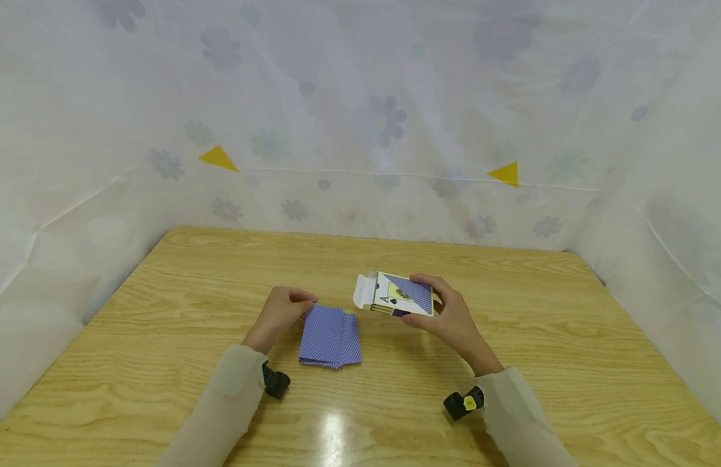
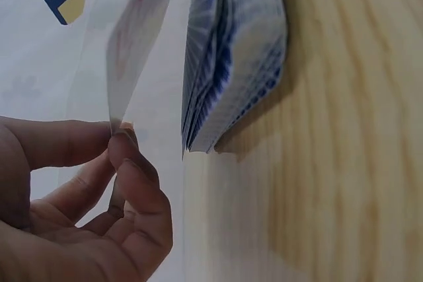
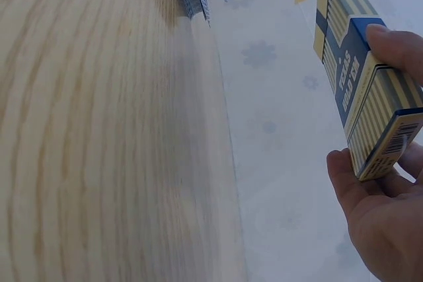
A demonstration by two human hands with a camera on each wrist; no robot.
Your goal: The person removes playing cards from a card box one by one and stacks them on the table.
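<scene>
My left hand pinches a playing card at its corner between thumb and fingertips. In the left wrist view that card stands apart from the deck of blue-backed cards, which lies on the table in a slightly spread pile. From above, the card overlaps the deck. My right hand grips a playing card box by its closed end, thumb on one edge and fingers on the other. The box is held up with its white flap open toward the left. "Texas Hold 'Em" shows on its side in the right wrist view.
The wooden table spreads around both hands. White flowered sheeting hangs behind it and at both sides. Two yellow triangles are on the back sheet. Each wrist wears a small black camera.
</scene>
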